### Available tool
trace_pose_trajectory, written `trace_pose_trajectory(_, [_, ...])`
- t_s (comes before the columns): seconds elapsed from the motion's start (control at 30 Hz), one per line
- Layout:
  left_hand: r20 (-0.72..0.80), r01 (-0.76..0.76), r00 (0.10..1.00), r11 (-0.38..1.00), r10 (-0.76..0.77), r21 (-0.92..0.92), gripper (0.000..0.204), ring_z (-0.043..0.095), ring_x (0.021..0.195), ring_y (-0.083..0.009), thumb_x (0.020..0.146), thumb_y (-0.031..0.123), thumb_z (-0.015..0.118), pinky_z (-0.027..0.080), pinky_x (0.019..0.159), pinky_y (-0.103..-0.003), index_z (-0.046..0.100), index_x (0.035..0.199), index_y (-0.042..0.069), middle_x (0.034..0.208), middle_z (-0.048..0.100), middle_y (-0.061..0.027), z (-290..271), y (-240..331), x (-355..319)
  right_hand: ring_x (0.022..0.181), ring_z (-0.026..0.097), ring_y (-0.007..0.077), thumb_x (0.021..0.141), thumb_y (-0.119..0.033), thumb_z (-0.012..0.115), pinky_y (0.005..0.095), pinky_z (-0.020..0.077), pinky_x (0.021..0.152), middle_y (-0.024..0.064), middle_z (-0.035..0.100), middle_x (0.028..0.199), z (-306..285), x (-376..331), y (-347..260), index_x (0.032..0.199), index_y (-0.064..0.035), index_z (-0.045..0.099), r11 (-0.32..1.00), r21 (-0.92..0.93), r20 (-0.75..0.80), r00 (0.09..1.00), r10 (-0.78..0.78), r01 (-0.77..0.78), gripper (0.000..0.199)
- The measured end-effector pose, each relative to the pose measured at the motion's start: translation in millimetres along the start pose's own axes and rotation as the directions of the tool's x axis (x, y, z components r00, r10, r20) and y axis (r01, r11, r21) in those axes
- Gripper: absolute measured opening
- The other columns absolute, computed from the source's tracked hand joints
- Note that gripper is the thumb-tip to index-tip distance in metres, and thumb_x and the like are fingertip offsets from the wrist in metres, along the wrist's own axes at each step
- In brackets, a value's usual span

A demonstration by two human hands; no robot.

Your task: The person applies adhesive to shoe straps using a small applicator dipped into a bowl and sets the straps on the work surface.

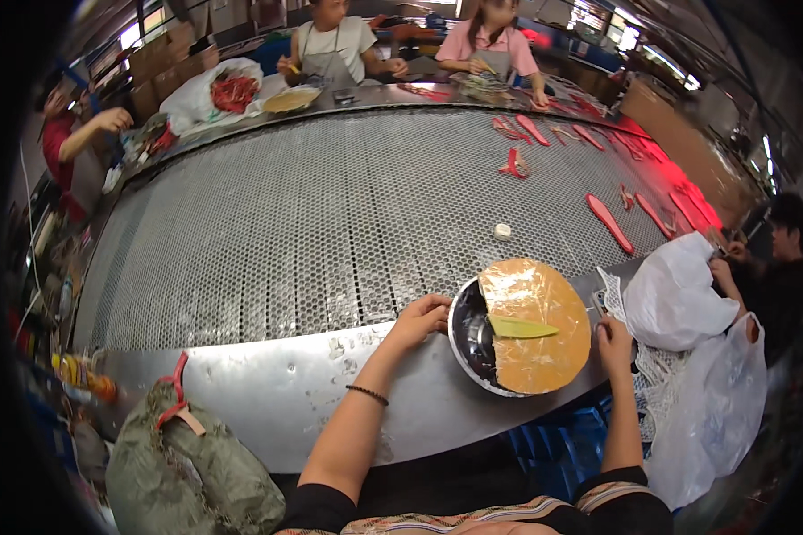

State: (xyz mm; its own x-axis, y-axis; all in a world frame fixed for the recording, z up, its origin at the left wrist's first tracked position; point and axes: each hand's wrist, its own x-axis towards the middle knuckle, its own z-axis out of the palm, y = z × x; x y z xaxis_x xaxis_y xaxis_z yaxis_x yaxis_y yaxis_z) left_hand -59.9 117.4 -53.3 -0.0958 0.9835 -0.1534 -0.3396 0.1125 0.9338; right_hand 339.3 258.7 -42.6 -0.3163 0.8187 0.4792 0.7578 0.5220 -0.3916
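Observation:
A round metal bowl with a dark inside stands on the near metal ledge. A shiny tan disc covers most of its top. On the disc lies a flat, pointed yellow-green piece. My left hand is at the bowl's left rim, with its fingers curled in against the edge. To the right of the disc, my right hand is closed around a thin stick-like tool, partly hidden by the fingers.
Beyond the ledge runs a wide perforated metal conveyor. It carries red sole-shaped pieces, red straps and a small white round object. White plastic bags crowd the right; a green sack sits left. Several people work around.

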Motion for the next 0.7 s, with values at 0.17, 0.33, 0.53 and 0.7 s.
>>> trace_pose_trajectory(0.17, [0.01, 0.004, 1.0, 0.998, -0.004, -0.058, 0.027, 0.055, 0.083, -0.008, 0.089, 0.01, 0.051, 0.047, 0.072, -0.02, 0.052, 0.114, 0.001, 0.099, 0.058, -0.0044, -6.1, -5.1, 0.9, 0.086, 0.059, 0.0295, 0.081, -0.005, 0.055, 0.0367, 0.0453, 0.078, 0.0157, 0.062, 0.094, -25.5, 80.9, -61.2, 0.093, -0.0004, 0.06, 0.998, 0.052, -0.154, 0.988, -0.031, 0.039, 0.014])
trace_pose_trajectory(0.33, [0.06, -0.057, 0.996, 0.998, 0.059, -0.032, 0.025, 0.062, 0.088, -0.0222, 0.092, 0.012, 0.047, 0.053, 0.076, -0.035, 0.05, 0.113, -0.001, 0.101, 0.061, -0.0139, -7.7, -12.9, 3.3, 0.099, 0.057, 0.0307, 0.078, -0.006, 0.059, 0.0339, 0.0463, 0.083, 0.0164, 0.06, 0.103, 42.9, 171.2, -99.7, 0.106, -0.0009, 0.056, 0.969, 0.223, 0.312, 0.935, -0.171, 0.103, 0.029])
trace_pose_trajectory(0.53, [0.15, -0.179, 0.969, 0.975, 0.198, -0.131, 0.024, 0.065, 0.075, -0.0227, 0.088, 0.01, 0.049, 0.056, 0.063, -0.036, 0.049, 0.109, -0.001, 0.088, 0.062, -0.0141, -4.1, -41.5, 18.4, 0.106, 0.05, 0.0394, 0.062, -0.007, 0.07, 0.039, 0.0442, 0.091, 0.0267, 0.045, 0.123, 158.4, 221.3, -65.2, 0.126, -0.0036, 0.041, 0.927, -0.081, 0.647, 0.727, -0.23, 0.365, 0.071])
trace_pose_trajectory(0.7, [0.058, -0.15, 0.986, 0.983, 0.157, -0.103, 0.021, 0.063, 0.07, -0.019, 0.088, 0.006, 0.046, 0.054, 0.06, -0.032, 0.047, 0.108, -0.001, 0.087, 0.061, -0.0132, -3.7, -31.1, 0.7, 0.104, 0.05, 0.0367, 0.065, -0.006, 0.069, 0.0405, 0.044, 0.09, 0.0195, 0.047, 0.109, 162.8, 217.1, -128.1, 0.113, -0.0061, 0.052, 0.884, -0.057, 0.752, 0.602, -0.268, 0.465, 0.051])
